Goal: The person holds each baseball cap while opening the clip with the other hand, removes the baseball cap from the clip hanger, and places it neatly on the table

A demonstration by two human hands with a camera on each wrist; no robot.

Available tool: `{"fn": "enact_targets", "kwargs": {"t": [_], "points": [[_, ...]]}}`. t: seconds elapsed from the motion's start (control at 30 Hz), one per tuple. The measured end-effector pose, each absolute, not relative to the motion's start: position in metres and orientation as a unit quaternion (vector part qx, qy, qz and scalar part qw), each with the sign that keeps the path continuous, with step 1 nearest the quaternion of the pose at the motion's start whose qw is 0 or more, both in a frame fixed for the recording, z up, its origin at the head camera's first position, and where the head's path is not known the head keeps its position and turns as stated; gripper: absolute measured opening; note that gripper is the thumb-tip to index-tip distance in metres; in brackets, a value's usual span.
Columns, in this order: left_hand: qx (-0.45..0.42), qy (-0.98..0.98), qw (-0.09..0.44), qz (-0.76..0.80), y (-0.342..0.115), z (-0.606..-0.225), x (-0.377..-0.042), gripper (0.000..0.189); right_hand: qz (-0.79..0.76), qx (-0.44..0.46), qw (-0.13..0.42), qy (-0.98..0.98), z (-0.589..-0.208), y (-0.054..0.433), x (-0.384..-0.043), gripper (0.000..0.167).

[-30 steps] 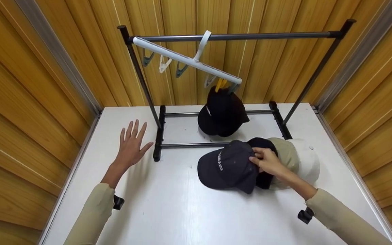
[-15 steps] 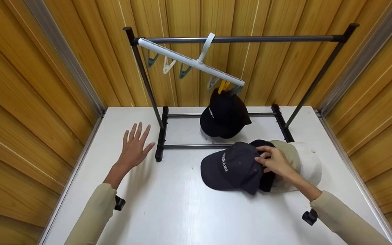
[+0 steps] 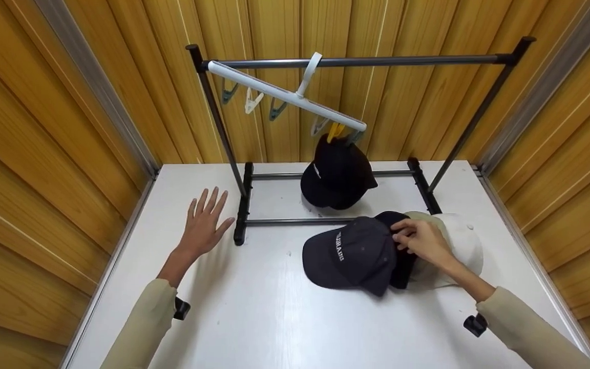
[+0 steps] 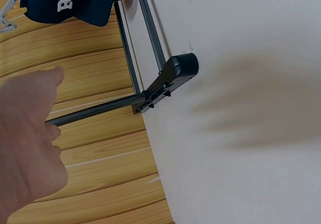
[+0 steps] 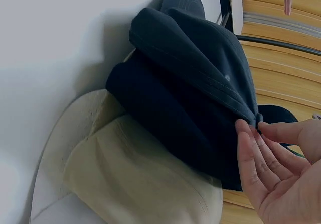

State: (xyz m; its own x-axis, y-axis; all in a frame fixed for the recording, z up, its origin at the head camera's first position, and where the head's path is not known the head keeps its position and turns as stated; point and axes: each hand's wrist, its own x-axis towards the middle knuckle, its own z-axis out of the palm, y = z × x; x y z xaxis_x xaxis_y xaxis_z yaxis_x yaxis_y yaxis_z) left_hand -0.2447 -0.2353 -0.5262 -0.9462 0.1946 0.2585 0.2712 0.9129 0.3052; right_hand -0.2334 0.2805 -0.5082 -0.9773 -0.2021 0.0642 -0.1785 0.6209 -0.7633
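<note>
A dark grey baseball cap with white lettering lies at the front of a row of nested caps on the white table. My right hand pinches the back of its crown between thumb and fingertips, seen close in the right wrist view, where the cap shows its folded edge. Behind it are a navy cap, a beige cap and a white cap. My left hand hovers over the table by the rack's left foot, fingers straight and spread, holding nothing.
A black metal rack stands at the back. From its bar hangs a tilted white clip hanger with several clips; a black cap hangs from its right end. Wood-patterned walls enclose the table.
My right hand has shifted slightly to the right at the dark grey cap, which stays nearly in place. The left hand stays spread in about the same spot. The view has moved a little.
</note>
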Motion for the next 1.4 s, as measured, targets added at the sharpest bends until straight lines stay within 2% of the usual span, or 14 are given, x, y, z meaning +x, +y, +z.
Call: {"fn": "enact_targets", "kwargs": {"t": [0.13,0.27,0.37,0.47,0.73,1.0,1.4], "points": [[-0.118,-0.973,0.103,-0.169,-0.236,-0.528,-0.244,0.070,-0.398,-0.126,-0.034,0.908,-0.507,0.280,-0.234,0.015],[-0.123,-0.973,0.103,-0.166,-0.233,-0.528,-0.244,0.069,-0.348,-0.154,-0.114,0.918,-0.509,0.279,-0.235,0.013],[-0.133,-0.972,0.105,-0.163,-0.228,-0.527,-0.245,0.069,-0.299,-0.175,-0.173,0.922,-0.512,0.279,-0.238,0.015],[-0.146,-0.971,0.101,-0.158,-0.220,-0.522,-0.247,0.068,-0.262,-0.202,-0.199,0.922,-0.515,0.280,-0.241,0.021],[-0.186,-0.968,0.097,-0.140,-0.191,-0.503,-0.265,0.066,-0.184,-0.250,-0.177,0.934,-0.521,0.276,-0.250,0.049],[-0.218,-0.965,0.086,-0.120,-0.160,-0.483,-0.281,0.066,-0.186,-0.240,-0.143,0.942,-0.518,0.266,-0.265,0.053],[-0.264,-0.952,0.060,-0.140,-0.114,-0.442,-0.317,0.065,-0.264,-0.235,-0.143,0.924,-0.509,0.256,-0.281,0.054]]}}
